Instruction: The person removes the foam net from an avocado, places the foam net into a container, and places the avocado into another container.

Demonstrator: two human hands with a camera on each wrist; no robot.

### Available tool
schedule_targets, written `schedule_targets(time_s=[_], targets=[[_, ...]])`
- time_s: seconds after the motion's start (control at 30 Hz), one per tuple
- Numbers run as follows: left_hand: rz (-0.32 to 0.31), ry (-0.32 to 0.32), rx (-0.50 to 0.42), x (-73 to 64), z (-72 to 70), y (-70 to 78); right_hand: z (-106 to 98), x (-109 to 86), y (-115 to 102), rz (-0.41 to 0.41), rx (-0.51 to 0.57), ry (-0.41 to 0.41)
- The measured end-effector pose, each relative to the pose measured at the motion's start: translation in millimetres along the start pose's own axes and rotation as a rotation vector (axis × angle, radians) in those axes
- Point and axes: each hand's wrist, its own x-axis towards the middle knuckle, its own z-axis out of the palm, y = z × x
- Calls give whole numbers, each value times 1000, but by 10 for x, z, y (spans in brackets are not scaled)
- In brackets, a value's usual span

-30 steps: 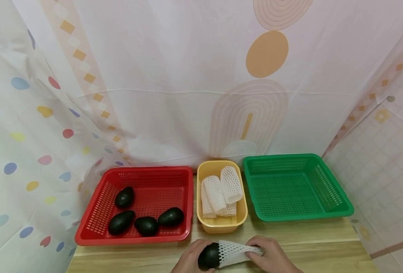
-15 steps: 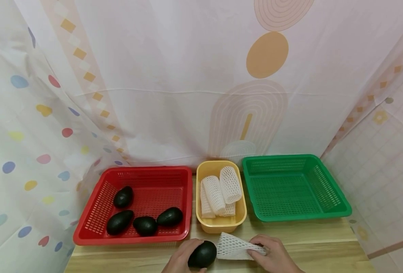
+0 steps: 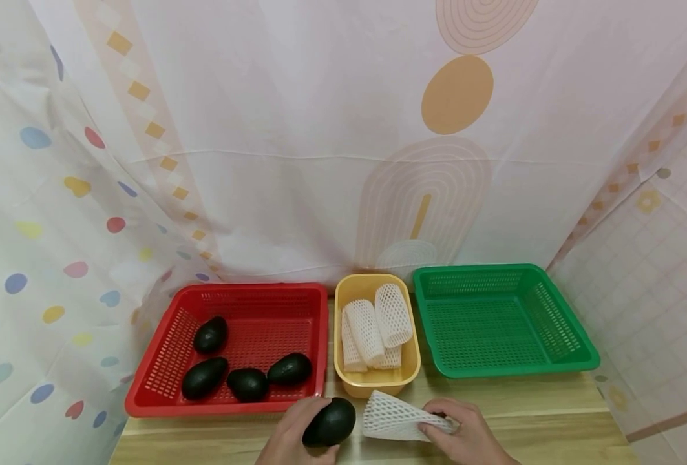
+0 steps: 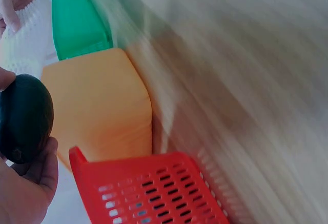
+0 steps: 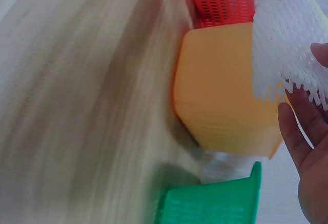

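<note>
In the head view my left hand (image 3: 294, 431) grips a dark avocado (image 3: 331, 423) near the front of the table. To its right, my right hand (image 3: 465, 431) pinches one end of a white foam net sleeve (image 3: 394, 418), whose wider end faces the avocado across a small gap. The left wrist view shows thumb and fingers around the avocado (image 4: 26, 119). In the right wrist view the mesh of the net sleeve (image 5: 289, 39) lies between thumb and fingers.
A red basket (image 3: 227, 410) with several avocados stands at the left. In the middle, a yellow bin (image 3: 378, 389) holds several foam net sleeves (image 3: 368, 332). A green basket (image 3: 494, 336) stands at the right on the wooden table (image 3: 541, 426). Patterned curtains (image 3: 296, 129) hang behind.
The avocado came out of the net sleeve, and my left hand has carried it leftward. The sleeve's wide end shifted slightly left and spread, still pinched by my right hand.
</note>
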Motion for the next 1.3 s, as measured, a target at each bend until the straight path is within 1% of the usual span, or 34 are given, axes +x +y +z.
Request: schedule_targets(time_s=[0.1, 0.17, 0.2, 0.37, 0.43, 0.47, 0.6, 0.8, 0.83, 0.9, 1.0, 1.1, 1.17, 1.3], targets=[[51, 29, -42, 50, -70, -70, -28, 54, -52, -26, -18, 7], [49, 38, -56, 84, -121, -105, -49, 94, -78, -56, -32, 20], [55, 46, -57, 100, -144, -129, -62, 118, -91, -58, -36, 22], [12, 97, 9, 175, -247, -184, -108, 233, -106, -84, -13, 61], [8, 115, 32, 209, -281, -208, -124, 274, -100, -74, 4, 79], [2, 119, 38, 226, -295, -222, -130, 291, -101, -57, 10, 88], [-35, 112, 74, 276, -351, -287, -146, 356, -95, 19, 10, 117], [-104, 79, 119, 348, -434, -429, -119, 481, -59, 26, -25, 183], [-111, 75, 126, 362, -450, -453, -109, 504, -62, 38, -23, 194], [-115, 73, 134, 390, -480, -498, -88, 550, -78, 95, -18, 220], [-112, 78, 138, 431, -523, -562, -53, 611, -101, 217, 0, 262], [-128, 77, 144, 470, -563, -619, -24, 674, -108, 326, 28, 293], [-145, 75, 157, 496, -590, -659, -8, 722, -102, 366, 45, 303], [-175, 66, 171, 557, -644, -753, 22, 817, -76, 392, 63, 345]])
